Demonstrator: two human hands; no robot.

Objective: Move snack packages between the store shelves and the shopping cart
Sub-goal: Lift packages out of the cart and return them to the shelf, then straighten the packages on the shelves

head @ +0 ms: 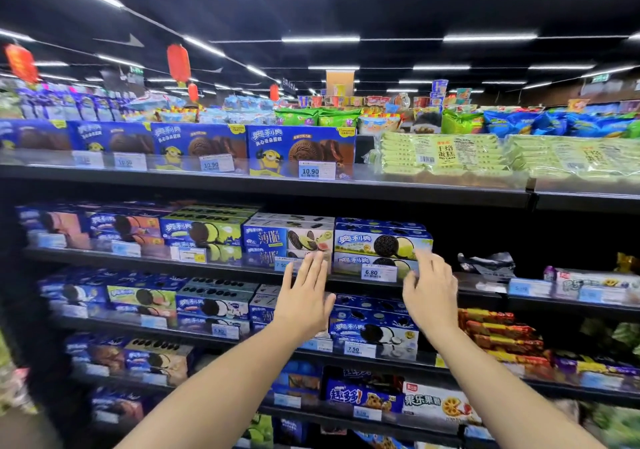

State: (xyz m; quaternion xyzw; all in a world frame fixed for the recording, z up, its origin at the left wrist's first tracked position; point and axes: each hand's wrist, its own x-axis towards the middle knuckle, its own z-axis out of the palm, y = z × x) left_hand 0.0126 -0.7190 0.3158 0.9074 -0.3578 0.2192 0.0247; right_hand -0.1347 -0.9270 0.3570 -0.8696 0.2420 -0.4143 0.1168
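Blue cookie boxes fill the store shelves in front of me. A stack of blue and pale green cookie boxes (381, 244) stands on the second shelf above a 6.80 price tag (378, 272). My left hand (304, 296) is raised with straight fingers just left of that stack, in front of the thin-cookie boxes (284, 239). My right hand (431, 286) reaches at the stack's right end, fingers spread and loosely bent, fingertips at the box edge. Neither hand holds anything. No shopping cart is in view.
The top shelf (263, 183) carries large blue boxes (301, 150) and pale green cake packs (440, 154). Lower shelves hold more cookie boxes (374, 332) and red-yellow wafer packs (498, 334) to the right. A dark gap lies right of the stack.
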